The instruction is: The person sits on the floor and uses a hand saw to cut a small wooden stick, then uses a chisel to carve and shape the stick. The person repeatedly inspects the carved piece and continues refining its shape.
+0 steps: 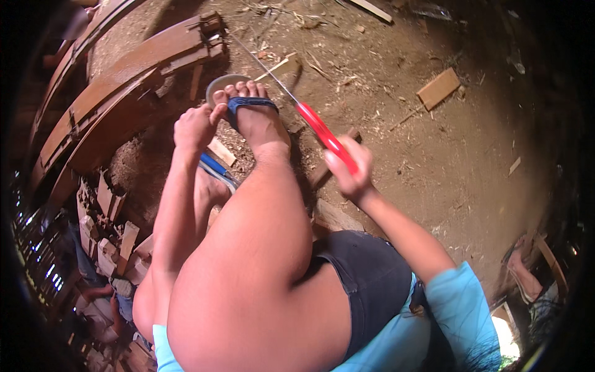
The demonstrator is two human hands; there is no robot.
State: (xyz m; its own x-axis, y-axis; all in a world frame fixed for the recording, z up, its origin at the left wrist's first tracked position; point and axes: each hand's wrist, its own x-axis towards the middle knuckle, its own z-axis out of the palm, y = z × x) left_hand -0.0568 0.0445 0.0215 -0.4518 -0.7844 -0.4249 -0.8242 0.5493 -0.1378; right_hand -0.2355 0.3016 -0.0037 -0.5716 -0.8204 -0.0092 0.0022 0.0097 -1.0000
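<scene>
My right hand (350, 164) is wrapped round the long red handle of a tool (322, 130). Its thin metal blade, seen edge-on, slants away to the upper left past my toes; the exact kind is unclear. My left hand (195, 128) is closed beside the front of my foot (260, 124), its thumb near the toes. What its fingers hold, if anything, is hidden. The foot wears a sandal (251, 105) with a blue strap. A short pale wood piece (222, 151) lies just below my left hand, and a thin wood strip (276, 66) shows past the toes.
Large curved brown wooden pieces (118, 74) stand at the left, with broken wood scraps (111, 248) below them. A flat wood block (439, 88) lies on the dirt floor (434, 173) among shavings. At the right edge is another person's foot (524, 273); another person sits at lower left.
</scene>
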